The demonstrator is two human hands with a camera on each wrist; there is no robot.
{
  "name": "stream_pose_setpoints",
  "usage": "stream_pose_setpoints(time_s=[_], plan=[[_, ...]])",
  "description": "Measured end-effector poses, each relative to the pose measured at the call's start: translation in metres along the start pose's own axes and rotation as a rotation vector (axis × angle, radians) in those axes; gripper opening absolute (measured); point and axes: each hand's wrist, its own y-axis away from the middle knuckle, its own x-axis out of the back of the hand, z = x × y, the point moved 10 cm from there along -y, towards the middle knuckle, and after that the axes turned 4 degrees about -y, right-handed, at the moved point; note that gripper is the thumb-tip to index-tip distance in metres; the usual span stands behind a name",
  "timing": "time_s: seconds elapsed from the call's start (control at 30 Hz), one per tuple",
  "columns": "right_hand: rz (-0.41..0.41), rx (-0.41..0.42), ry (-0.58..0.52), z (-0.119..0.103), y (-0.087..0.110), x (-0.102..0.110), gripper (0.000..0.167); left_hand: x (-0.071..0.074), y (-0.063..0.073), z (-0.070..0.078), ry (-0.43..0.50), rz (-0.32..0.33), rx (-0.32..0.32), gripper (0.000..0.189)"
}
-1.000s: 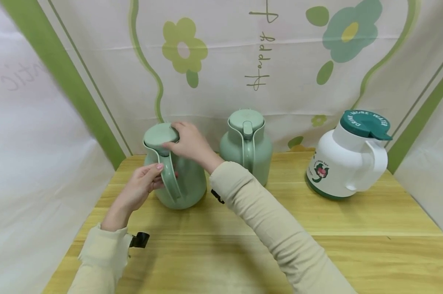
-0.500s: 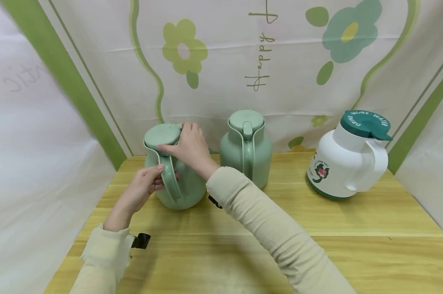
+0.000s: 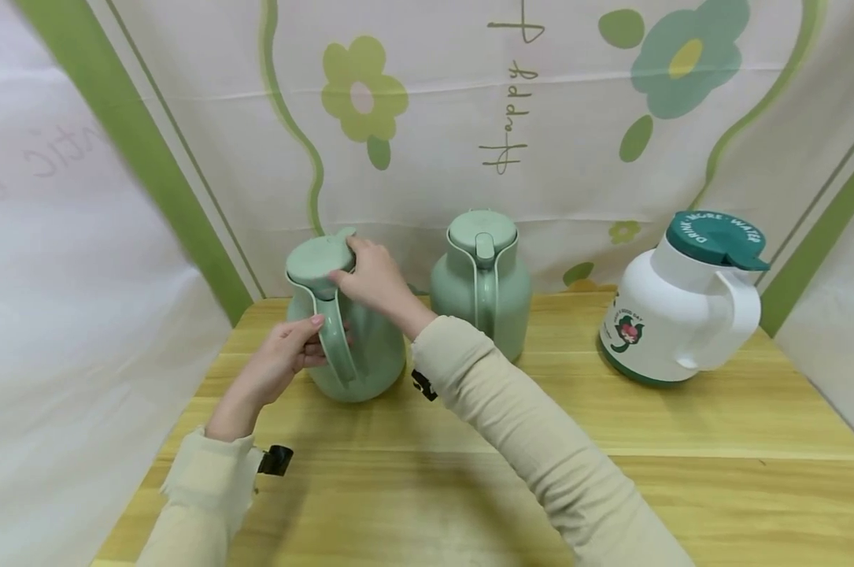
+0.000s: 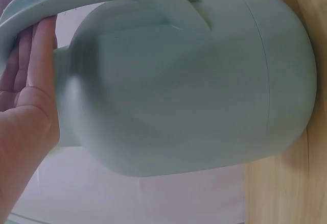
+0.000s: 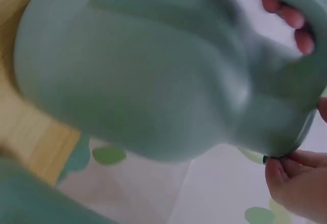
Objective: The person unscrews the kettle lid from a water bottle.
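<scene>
A light green thermos jug (image 3: 370, 354) stands upright on the wooden table at the left. My left hand (image 3: 281, 358) grips its handle (image 3: 337, 342), the thumb lying along the near side and the fingers passing behind. On top, my right hand (image 3: 378, 276) pinches the edge of the round green lid (image 3: 316, 260), thumb at the near side and fingertips at the far side. The lid's tab (image 3: 345, 233) points to the back right, away from the handle. In the right wrist view the fingertips (image 5: 276, 173) of the right hand meet the lid's rim.
A second green thermos jug (image 3: 483, 291) stands close to the right, its lid tab over its handle. Farther right is a white thermos jug (image 3: 671, 315) with a dark green lid. A flower-printed cloth (image 3: 427, 102) hangs behind the wooden table (image 3: 540, 425).
The lid has turned under my right hand, its tab swinging from hidden under the fingers out to the back right. The left hand keeps its grip on the handle. The head view shifted slightly.
</scene>
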Motion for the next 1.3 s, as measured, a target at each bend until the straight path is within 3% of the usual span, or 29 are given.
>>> stream_pose_setpoints(time_s=[0.17,0.33,0.47,0.57,0.7,0.83,1.0,1.3], plan=[[0.029,-0.032,-0.066,0.0005,0.0027,-0.0022,0.079,-0.0021,0.0006,0.0009,0.003,-0.007,-0.004,0.033],[0.121,-0.040,0.018,-0.0024,0.0070,-0.0004,0.082,-0.0024,0.0018,0.0011,0.011,-0.010,-0.017,0.032],[0.138,-0.032,0.062,-0.0050,0.0069,0.0010,0.076,-0.0024,0.0024,0.0018,0.006,-0.009,-0.022,0.033],[0.110,-0.039,0.018,-0.0053,0.0055,0.0006,0.072,-0.0018,0.0025,0.0032,0.000,-0.006,-0.027,0.033],[0.039,-0.054,-0.143,-0.0039,0.0018,-0.0022,0.067,-0.0013,0.0023,0.0047,-0.006,-0.006,-0.028,0.034],[-0.001,-0.039,-0.209,-0.0041,-0.0007,-0.0051,0.073,-0.0014,0.0020,0.0052,-0.002,-0.011,-0.028,0.034],[0.030,-0.035,-0.199,-0.0040,0.0004,-0.0061,0.083,-0.0026,0.0006,0.0054,0.002,-0.021,-0.036,0.034],[0.094,-0.092,-0.250,0.0044,0.0024,-0.0035,0.080,-0.0044,-0.0003,0.0049,-0.031,-0.013,-0.018,0.033]])
